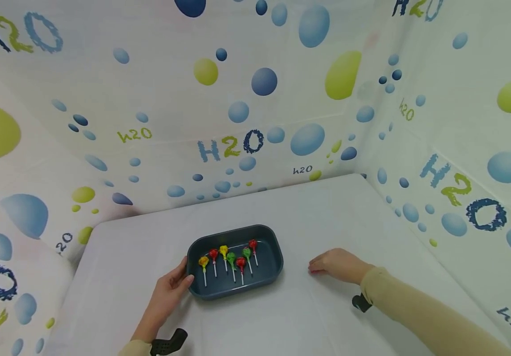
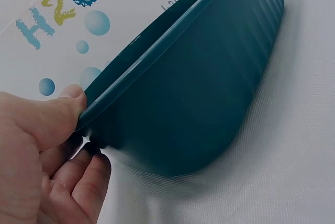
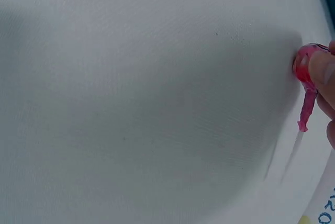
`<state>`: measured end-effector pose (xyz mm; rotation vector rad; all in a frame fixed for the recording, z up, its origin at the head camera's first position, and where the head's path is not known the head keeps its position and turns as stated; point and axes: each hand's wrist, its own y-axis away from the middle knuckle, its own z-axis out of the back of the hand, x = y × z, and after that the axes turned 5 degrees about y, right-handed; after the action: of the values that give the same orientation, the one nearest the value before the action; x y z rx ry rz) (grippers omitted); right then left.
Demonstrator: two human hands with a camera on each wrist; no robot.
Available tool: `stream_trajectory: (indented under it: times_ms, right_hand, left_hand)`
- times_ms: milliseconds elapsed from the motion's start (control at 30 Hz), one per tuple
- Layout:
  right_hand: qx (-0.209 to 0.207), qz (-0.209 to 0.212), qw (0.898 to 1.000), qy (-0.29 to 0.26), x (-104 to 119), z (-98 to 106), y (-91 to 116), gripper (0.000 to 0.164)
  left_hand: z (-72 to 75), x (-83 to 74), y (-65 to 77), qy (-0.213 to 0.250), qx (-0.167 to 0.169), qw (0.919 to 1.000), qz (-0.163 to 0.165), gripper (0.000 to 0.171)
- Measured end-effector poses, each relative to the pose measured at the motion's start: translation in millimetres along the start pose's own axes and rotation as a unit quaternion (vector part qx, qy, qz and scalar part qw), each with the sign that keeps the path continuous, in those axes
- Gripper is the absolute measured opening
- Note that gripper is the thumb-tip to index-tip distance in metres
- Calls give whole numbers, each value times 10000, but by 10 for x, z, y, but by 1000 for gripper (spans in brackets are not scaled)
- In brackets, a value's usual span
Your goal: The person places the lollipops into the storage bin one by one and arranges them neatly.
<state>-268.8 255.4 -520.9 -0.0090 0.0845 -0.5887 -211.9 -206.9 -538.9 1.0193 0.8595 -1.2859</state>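
Observation:
My left hand [image 1: 169, 291] pinches the left rim of a dark blue-green tray [image 1: 264, 275], thumb on top and fingers curled under the edge, as the left wrist view shows. In the tray lie several lollipops with red, yellow and green wrappers, such as a red lollipop [image 1: 241, 264] near the front, their white sticks pointing toward me. Over the table to the right of the tray, my right hand [image 1: 341, 264] pinches a pink-red lollipop [image 3: 303, 69] by its wrapped head. Its white stick hangs down close to the tabletop.
A white cloth covers the table [image 1: 326, 217]. Behind and at both sides hang white sheets [image 1: 166, 79] printed with blue and green drops and H2O lettering. A black wrist camera [image 1: 169, 342] sits at my left wrist, another wrist camera [image 1: 361, 303] at my right.

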Motion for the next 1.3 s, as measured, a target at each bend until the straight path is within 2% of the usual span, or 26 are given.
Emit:
stream_trajectory:
  times_ms: [300,433,500,600,633,767,833,900,1000,1067,1133,1233,1300]
  right_hand:
    - [-112,-185,9997,-143,-7,-28,-10,21]
    - [-194,-638,9959,-618,-1,30,-25,22]
    - [-358,-1039,9888,-1010,2,97,-73,22]
    - [-791,-1629,9665,-1821,6,213,-199,23]
    - [-920,-1810,9558,-2128,10,252,-252,23]
    - [-1385,-2651,9000,-3170,58,401,-497,25]
    - [-1595,-3037,8719,-3494,92,461,-639,25]
    - [-1722,-3362,8492,-3690,133,510,-787,25]
    - [-1788,-3660,8241,-3936,200,560,-1006,24]
    - [-1745,-3800,8136,-4039,252,579,-1136,23]
    - [-1681,-3883,8095,-4072,298,580,-1247,22]
    - [-1465,-4002,8145,-3938,356,554,-1379,20]
    - [-1251,-4015,8246,-3784,387,527,-1450,18]
  left_hand:
    - [15,-11,-25,8,-21,10000,6,64]
    - [18,-7,-21,24,0,10000,16,63]
    - [24,-3,-20,32,7,10000,36,63]
    - [27,14,-18,5,-23,10000,73,63]
    - [25,22,-16,6,-31,10000,94,63]
    - [-5,54,-7,37,-74,9998,160,63]
    - [-17,65,-3,58,-87,9998,156,63]
    - [-24,67,2,72,-108,9998,149,62]
    - [-27,61,9,57,-134,9998,146,62]
    - [-24,56,10,68,-139,9998,143,62]
    - [-19,53,7,83,-137,9998,120,62]
    - [-10,50,-6,105,-131,9998,69,62]
    - [-4,46,-15,106,-133,9999,31,62]
